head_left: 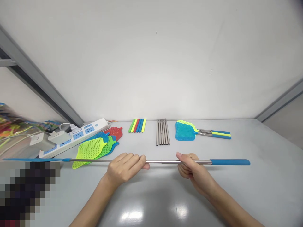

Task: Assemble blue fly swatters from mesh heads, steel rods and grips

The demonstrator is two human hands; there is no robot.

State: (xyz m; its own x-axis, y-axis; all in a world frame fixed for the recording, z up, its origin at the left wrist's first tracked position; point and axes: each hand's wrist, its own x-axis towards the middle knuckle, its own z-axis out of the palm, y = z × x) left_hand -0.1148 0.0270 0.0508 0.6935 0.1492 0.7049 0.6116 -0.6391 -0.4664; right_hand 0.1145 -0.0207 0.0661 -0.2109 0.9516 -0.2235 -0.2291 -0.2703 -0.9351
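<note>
Both hands grip one extended fly swatter [163,162] held level above the worktop [260,189]: left hand [124,167] and right hand [191,168] closed on its telescopic rod. Judged light, slim, slippery steel, liable to flex; blue handle [229,162] offers surer hold.

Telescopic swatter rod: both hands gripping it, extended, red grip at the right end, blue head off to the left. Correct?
Not quite. The head view shows the grip at the right end is blue, not red. The rest holds: left hand and right hand both grip the extended rod, with its blue head off to the left.
</note>
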